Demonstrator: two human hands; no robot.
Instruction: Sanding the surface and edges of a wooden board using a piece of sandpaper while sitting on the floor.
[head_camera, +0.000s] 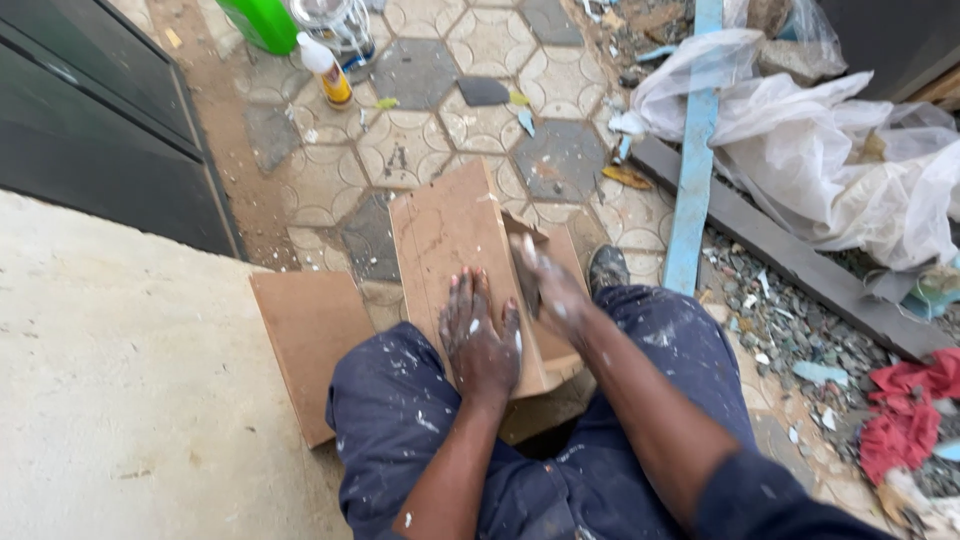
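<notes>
Two hands: both on one brown board (450, 250) resting across the knees.
Left hand (482, 335): flat, fingers spread, pressing the smooth flat panel.
Right hand (552, 290): paint-flecked, fingers together along the panel's right edge; grip unclear.
Second board (312, 345): lower, left, beside the concrete slab (120, 400).
Floor (480, 120): hexagonal pavers.

A small yellow-and-white bottle (328, 70) stands by a green container (258, 20) on the patterned paving, while a pale blue strip (692, 160) leans past crumpled white plastic sheeting (840, 160), with a red rag (910, 410) lying on gravel.
</notes>
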